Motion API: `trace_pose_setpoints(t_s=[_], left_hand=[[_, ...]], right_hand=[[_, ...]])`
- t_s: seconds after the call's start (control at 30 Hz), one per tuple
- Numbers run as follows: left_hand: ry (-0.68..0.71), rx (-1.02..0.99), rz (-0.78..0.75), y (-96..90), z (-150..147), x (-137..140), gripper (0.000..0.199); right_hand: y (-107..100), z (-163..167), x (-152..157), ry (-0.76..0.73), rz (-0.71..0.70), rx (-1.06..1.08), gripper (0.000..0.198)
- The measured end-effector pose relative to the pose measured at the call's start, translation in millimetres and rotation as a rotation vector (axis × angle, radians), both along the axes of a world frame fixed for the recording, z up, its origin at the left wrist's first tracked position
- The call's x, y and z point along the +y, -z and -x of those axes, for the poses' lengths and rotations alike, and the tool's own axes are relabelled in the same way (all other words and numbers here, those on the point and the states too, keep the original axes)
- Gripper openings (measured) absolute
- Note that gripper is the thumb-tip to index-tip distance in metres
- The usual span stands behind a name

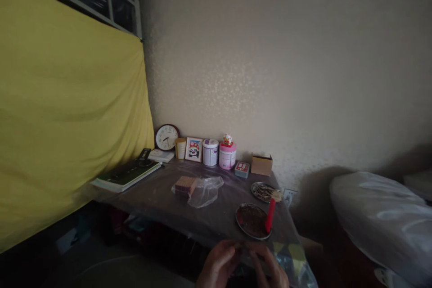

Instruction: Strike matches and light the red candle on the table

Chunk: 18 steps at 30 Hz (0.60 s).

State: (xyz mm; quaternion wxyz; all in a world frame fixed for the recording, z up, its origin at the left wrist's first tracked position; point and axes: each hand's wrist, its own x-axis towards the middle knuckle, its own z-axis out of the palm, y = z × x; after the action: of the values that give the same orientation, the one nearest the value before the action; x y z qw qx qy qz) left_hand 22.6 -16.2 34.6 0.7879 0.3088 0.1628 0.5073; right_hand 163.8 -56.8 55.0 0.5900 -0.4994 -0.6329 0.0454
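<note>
My left hand (218,264) and my right hand (270,266) are close together at the table's near edge, fingertips almost meeting. The fingers of both are bent in a pinch. What lies between them is too dark and small to make out. Just beyond them is a round metal dish (248,218) with dark brown stuff in it. A red handle-like stick (270,216) leans up from that dish's right side. Behind it, a second round dish (258,190) bears a pile of thin pale sticks (275,195).
A brown block-like bundle (185,185) lies in a clear plastic bag (207,191) on the plastic-covered table (151,202). Along the wall stand a clock (168,137), a framed panda picture (193,149), tins (211,153) and a cardboard box (261,165). A large book (128,176) lies left.
</note>
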Motion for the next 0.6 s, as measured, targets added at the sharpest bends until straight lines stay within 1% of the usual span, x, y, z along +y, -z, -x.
trace_pose_setpoints(t_s=[0.07,0.1,0.2,0.33,0.47,0.6], left_hand=[[0.027,-0.016,-0.037,-15.9,3.8,-6.3,0.016],[0.039,-0.021,-0.041,-21.9,5.4,-9.1,0.017],[0.057,-0.008,-0.049,-31.6,8.9,-15.6,0.018],[0.047,0.025,-0.044,-33.3,11.8,-21.4,0.019],[0.016,0.085,-0.007,-32.6,12.7,-25.4,0.019],[-0.006,0.098,-0.006,-32.7,10.7,-29.1,0.019]], right_hand=[[-12.7,1.4,-4.1,-0.025,0.002,-0.086,0.019],[-17.5,2.7,-6.1,-0.006,-0.003,-0.11,0.018],[-23.3,7.0,-10.7,0.044,-0.029,-0.143,0.018],[-18.4,9.9,-14.6,0.074,-0.039,-0.145,0.017],[-15.0,11.8,-19.7,0.118,-0.067,-0.116,0.016],[-10.7,13.8,-21.0,0.092,-0.101,-0.133,0.016]])
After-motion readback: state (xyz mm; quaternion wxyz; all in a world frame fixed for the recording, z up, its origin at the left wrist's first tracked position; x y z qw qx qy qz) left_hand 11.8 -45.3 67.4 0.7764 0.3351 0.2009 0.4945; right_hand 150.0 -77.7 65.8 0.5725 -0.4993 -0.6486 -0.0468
